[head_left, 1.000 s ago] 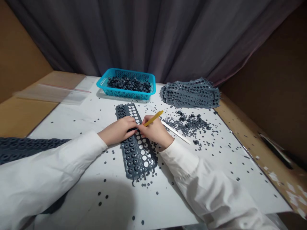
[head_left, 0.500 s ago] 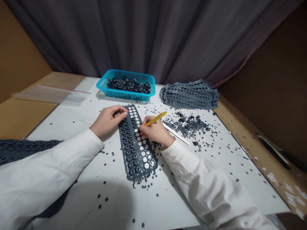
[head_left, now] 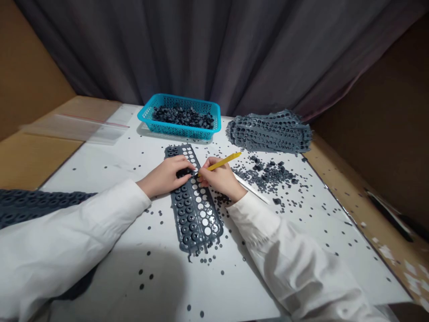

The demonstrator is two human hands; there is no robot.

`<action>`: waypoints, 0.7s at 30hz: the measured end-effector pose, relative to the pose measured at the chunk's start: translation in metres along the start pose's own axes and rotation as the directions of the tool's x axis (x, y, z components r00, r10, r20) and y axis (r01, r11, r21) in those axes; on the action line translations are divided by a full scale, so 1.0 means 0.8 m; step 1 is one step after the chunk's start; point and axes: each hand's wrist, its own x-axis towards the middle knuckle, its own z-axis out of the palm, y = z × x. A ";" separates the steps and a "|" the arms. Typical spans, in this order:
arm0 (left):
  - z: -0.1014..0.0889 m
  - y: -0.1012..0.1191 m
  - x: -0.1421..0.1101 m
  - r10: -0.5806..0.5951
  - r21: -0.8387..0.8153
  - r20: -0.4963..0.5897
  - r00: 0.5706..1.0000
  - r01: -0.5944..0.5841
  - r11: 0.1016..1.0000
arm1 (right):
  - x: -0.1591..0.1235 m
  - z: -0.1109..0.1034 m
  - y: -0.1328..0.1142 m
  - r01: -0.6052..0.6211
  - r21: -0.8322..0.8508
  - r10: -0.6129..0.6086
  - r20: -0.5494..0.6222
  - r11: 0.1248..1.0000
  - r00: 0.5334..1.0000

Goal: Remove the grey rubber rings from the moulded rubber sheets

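Note:
A dark grey rubber strip (head_left: 192, 210) full of round rings and punched-out holes lies lengthwise on the white table (head_left: 110, 170). My left hand (head_left: 167, 175) rests on the strip's upper part, fingers curled and pressing it down. My right hand (head_left: 219, 179) grips a yellow stick (head_left: 221, 162) like a pen, its tip touching the strip beside my left fingertips. Both arms wear white sleeves.
A blue basket (head_left: 181, 117) of small grey rings stands at the back. A stack of emptied grey strips (head_left: 270, 133) lies back right, a heap of loose rings (head_left: 268, 172) before it. A white stick (head_left: 251, 188), a clear bag (head_left: 73, 129) and more strips (head_left: 30, 203) at left.
My left hand slid out to the strip's upper left edge, then came back onto the strip next to the stick's tip. My right hand shifted slightly up the strip.

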 end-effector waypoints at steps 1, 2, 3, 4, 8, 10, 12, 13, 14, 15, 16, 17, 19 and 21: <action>0.000 -0.001 0.000 0.004 0.014 0.018 1.000 -0.004 1.000 | 0.000 0.000 0.000 0.005 -0.022 -0.005 0.003 1.000 1.000; 0.000 -0.002 0.001 0.008 0.028 0.038 0.999 -0.009 1.000 | 0.000 0.001 -0.001 0.010 -0.050 -0.010 0.006 0.999 1.000; 0.001 -0.002 0.001 0.013 0.043 0.062 0.998 -0.015 0.999 | 0.000 0.001 -0.002 0.017 -0.085 -0.017 0.007 0.996 1.000; 0.001 -0.003 0.002 0.018 0.061 0.087 0.996 -0.023 0.998 | 0.000 0.002 -0.003 0.028 -0.126 -0.027 0.009 0.992 1.000; 0.003 -0.002 0.007 0.034 0.178 0.180 0.983 -0.067 0.982 | 0.002 0.005 -0.008 0.073 -0.273 -0.070 0.021 0.959 0.997; 0.004 0.000 0.010 0.056 0.266 0.216 0.975 -0.114 0.957 | 0.002 0.006 -0.009 0.077 -0.286 -0.073 0.025 0.955 0.997; 0.005 0.002 0.010 0.089 0.338 0.239 0.967 -0.169 0.926 | 0.002 0.006 -0.010 0.057 -0.265 -0.052 0.028 0.963 0.998; 0.006 0.002 0.010 0.103 0.355 0.238 0.966 -0.185 0.916 | 0.002 0.006 -0.010 0.045 -0.256 -0.039 0.029 0.966 0.999; 0.007 0.001 0.009 0.111 0.351 0.227 0.968 -0.188 0.917 | 0.001 0.005 -0.010 0.034 -0.253 -0.028 0.030 0.967 0.999; 0.008 0.000 0.009 0.111 0.324 0.204 0.973 -0.174 0.930 | 0.001 0.005 -0.011 0.025 -0.254 -0.018 0.031 0.967 0.999; 0.009 -0.001 0.008 0.099 0.276 0.168 0.981 -0.143 0.950 | 0.001 0.004 -0.011 0.018 -0.253 -0.009 0.033 0.967 0.999; 0.010 -0.002 0.006 0.076 0.213 0.123 0.990 -0.101 0.972 | 0.001 0.003 -0.011 0.009 -0.250 -0.001 0.034 0.968 0.999; 0.012 -0.004 0.005 0.015 0.083 0.039 0.999 -0.019 0.996 | 0.001 0.002 -0.012 -0.006 -0.237 0.017 0.041 0.971 0.999; 0.014 -0.005 0.004 -0.028 0.002 -0.009 1.000 0.028 1.000 | 0.001 0.002 -0.012 -0.012 -0.227 0.023 0.046 0.974 0.999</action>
